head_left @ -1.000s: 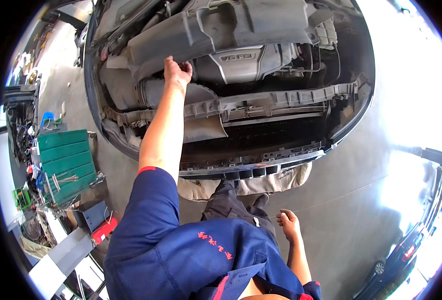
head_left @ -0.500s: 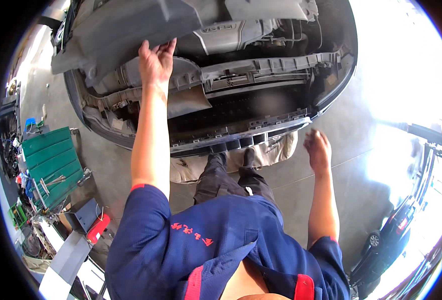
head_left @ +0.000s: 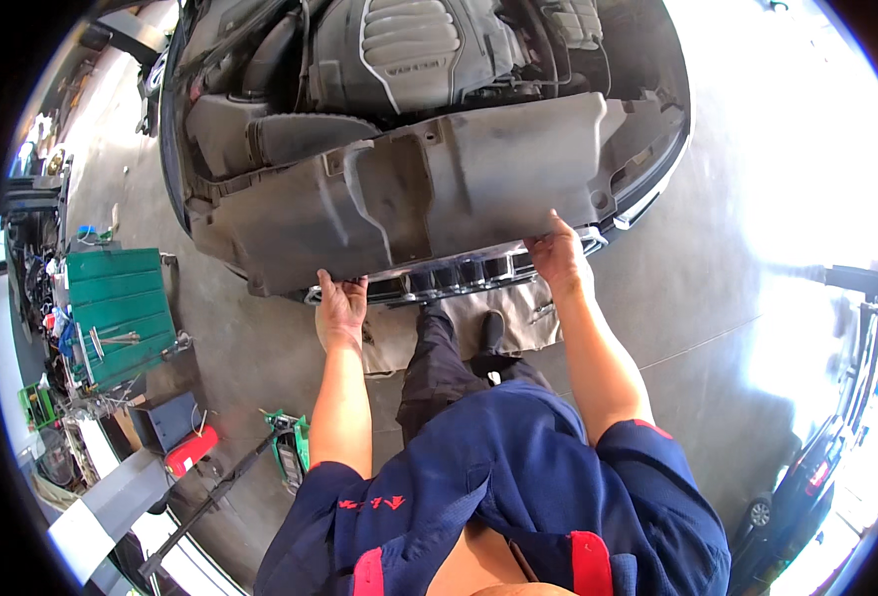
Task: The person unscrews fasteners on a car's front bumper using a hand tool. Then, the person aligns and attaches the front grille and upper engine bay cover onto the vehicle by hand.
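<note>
Pulled nearer, uncovering more of engine: grey panel, upper centre of frame; now held two-handed, with fingers of left hand and right hand clamped on near edge

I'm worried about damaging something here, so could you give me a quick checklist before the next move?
1. Left grip on the near edge of the grey panel: ok, thumb on top.
2. Right grip on that same edge, farther right: ok.
3. Engine cover visible beyond the panel: ok.
4. Panel's underside free of snags: cannot tell, it is hidden.
5. Panel's weight carried by the car or by the hands: cannot tell.
6. Path for a step back to the left: not ok, a green jack-like tool with a long handle is there.
</note>
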The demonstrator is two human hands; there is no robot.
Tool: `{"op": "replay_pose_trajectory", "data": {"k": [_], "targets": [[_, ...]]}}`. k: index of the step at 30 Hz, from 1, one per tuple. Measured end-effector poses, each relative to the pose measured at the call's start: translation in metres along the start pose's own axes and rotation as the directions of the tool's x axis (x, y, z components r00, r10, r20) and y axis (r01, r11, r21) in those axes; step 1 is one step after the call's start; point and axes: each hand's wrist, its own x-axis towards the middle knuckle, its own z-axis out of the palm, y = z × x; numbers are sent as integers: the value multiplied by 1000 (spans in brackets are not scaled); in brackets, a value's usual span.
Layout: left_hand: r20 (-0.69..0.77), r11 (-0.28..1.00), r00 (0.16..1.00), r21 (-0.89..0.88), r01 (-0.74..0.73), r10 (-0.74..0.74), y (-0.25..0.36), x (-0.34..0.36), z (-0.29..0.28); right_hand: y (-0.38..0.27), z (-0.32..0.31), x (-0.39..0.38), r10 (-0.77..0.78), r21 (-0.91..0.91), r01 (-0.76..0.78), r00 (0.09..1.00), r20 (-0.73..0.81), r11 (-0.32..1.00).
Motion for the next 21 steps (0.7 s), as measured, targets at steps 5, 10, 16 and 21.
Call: {"op": "replay_pose_trajectory", "data": {"k": [5, 10, 16, 21], "targets": [[-120, 995, 989, -50, 84, -89, -51, -15, -37, 2, -50, 15, 51, -47, -54, 997, -63, 997], [-79, 995, 992, -18, 96, -98, -57, -13, -67, 11, -71, 15, 72, -131, -105, 970, -231, 986], [-90, 986, 983, 26, 163, -161, -60, -18, -73, 14, -100, 22, 73, -73, -85, 984, -160, 994], [-54, 981, 984, 81, 174, -170, -41, -18, -77, 28, -98, 34, 96, -78, -108, 985, -146, 991]]}}
